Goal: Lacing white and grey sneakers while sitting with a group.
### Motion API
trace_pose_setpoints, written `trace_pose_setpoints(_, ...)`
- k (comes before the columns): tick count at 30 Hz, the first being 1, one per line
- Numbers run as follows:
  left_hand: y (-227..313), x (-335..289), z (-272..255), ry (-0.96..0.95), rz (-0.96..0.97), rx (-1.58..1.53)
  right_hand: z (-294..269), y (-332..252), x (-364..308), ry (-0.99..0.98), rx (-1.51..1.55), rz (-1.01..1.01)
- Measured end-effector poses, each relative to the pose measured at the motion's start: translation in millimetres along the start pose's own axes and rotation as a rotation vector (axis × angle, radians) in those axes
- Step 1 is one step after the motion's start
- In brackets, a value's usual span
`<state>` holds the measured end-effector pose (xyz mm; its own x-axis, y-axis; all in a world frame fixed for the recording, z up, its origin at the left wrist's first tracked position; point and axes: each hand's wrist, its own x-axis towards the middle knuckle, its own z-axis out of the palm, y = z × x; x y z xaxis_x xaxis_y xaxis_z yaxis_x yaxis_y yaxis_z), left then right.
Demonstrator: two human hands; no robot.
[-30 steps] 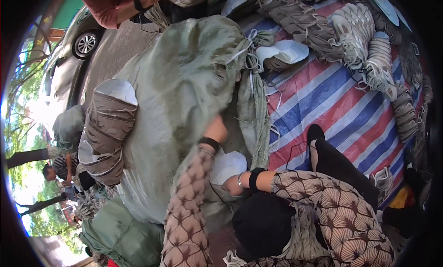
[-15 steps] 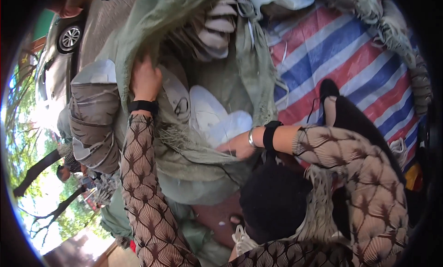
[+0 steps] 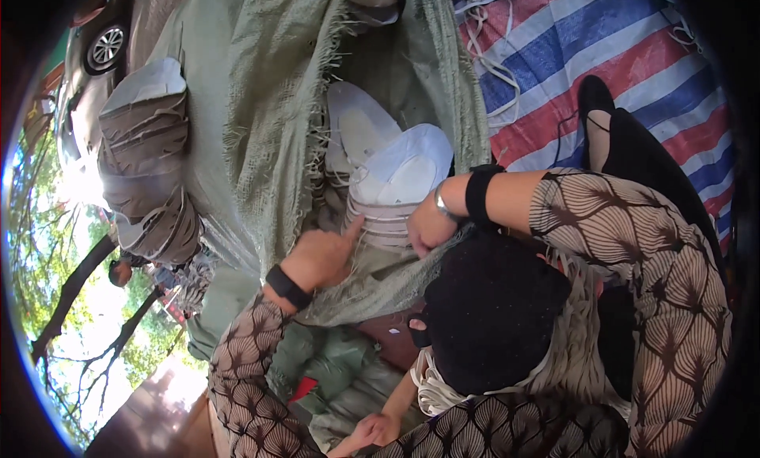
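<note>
A green woven sack (image 3: 273, 117) with frayed edges hangs open before me. Inside sits a stack of shoe uppers (image 3: 392, 212), grey at the sides, with white sole-shaped faces on top. Another white sole-shaped piece (image 3: 348, 114) leans behind it. My left hand (image 3: 321, 256) is at the stack's near left side, index finger stretched out against the layers; its other fingers are bent and partly hidden. On the right side, my right hand (image 3: 431, 224) has its fingers curled down over the stack's edge, their tips hidden between it and the sack.
Left of the sack stands another bundle of grey shoe uppers (image 3: 146, 165). Striped sheeting (image 3: 586, 54) covers the ground at right, near a leg with a black shoe (image 3: 595, 102). A rounded black cloth shape (image 3: 495, 315) fills the lower middle; another person's hands (image 3: 376, 430) show below.
My left hand has let go of the sack's left edge and come down to the stack. The sack's flap now hangs further over the opening. My right hand has shifted slightly right and up.
</note>
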<state>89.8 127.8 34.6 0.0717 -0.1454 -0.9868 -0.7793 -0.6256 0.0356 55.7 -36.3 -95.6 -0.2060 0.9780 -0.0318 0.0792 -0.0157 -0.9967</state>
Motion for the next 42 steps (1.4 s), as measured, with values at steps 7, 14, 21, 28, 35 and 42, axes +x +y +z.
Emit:
trace_pose_setpoints(7,9,-22,45,-0.003,0.111,-0.065,8,18,-1,0.669,0.163,0.592)
trace_pose_setpoints(14,39,-20,43,0.168,0.155,-0.106,6,33,8,0.717,0.259,0.44)
trace_pose_setpoints(21,48,-6,49,0.266,0.175,-0.178,33,40,41,0.69,0.327,0.569)
trace_pose_setpoints(28,45,-2,71,0.488,0.182,-0.22,30,33,30,0.7,0.335,0.519)
trace_pose_setpoints(35,16,-13,77,0.346,0.08,-0.234,12,-3,-7,0.602,0.382,0.444)
trace_pose_setpoints(42,33,-24,71,0.339,0.116,-0.203,-13,-54,-64,0.468,0.452,0.445)
